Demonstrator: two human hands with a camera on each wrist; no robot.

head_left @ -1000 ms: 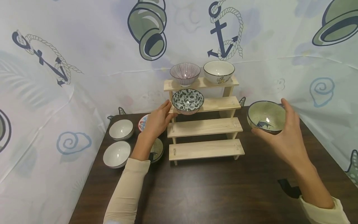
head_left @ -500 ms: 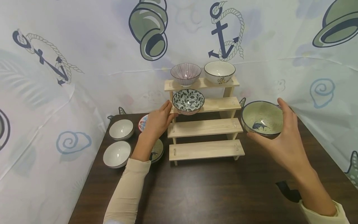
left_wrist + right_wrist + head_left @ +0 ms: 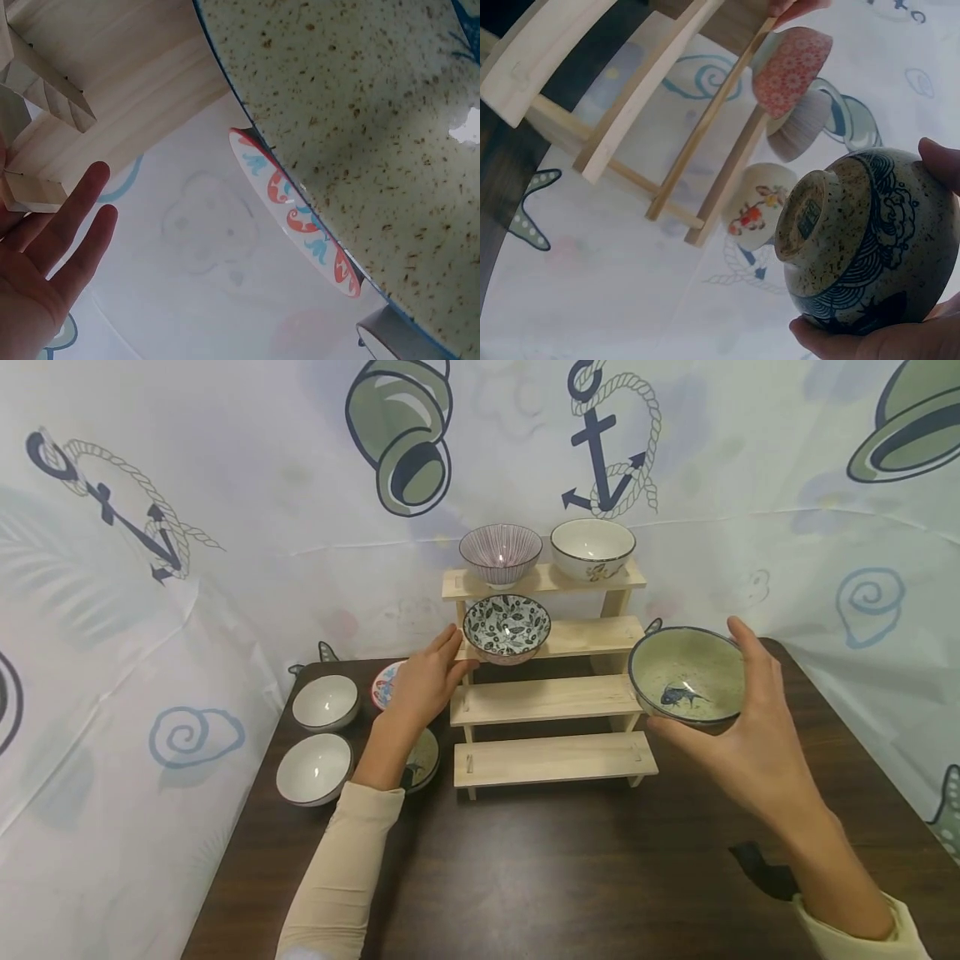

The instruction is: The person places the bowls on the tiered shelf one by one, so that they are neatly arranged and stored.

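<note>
My right hand [image 3: 750,735] holds a speckled green bowl [image 3: 686,672] by its side, thumb and fingers spread around it. A blue fish shows inside; the right wrist view shows its foot and blue wave pattern. The bowl is in the air by the right end of a wooden tiered stand [image 3: 555,760]. My left hand [image 3: 423,681] grips the left end of the stand's second board from the top, other fingers stretched out. Beside it on that board sits a bowl with black leaf pattern [image 3: 507,625]. On the top board stand a striped bowl [image 3: 501,553] and a white bowl [image 3: 592,547].
Two white bowls [image 3: 325,702] stand at the table's left. Partly behind my left arm are a red-and-blue patterned bowl [image 3: 384,685] and another green bowl [image 3: 426,758]. A printed cloth [image 3: 247,468] hangs behind the dark table [image 3: 525,877].
My right hand has carried the green bowl leftward, closer to the stand's right end. The left hand has stayed at the stand. The head view has shifted slightly.
</note>
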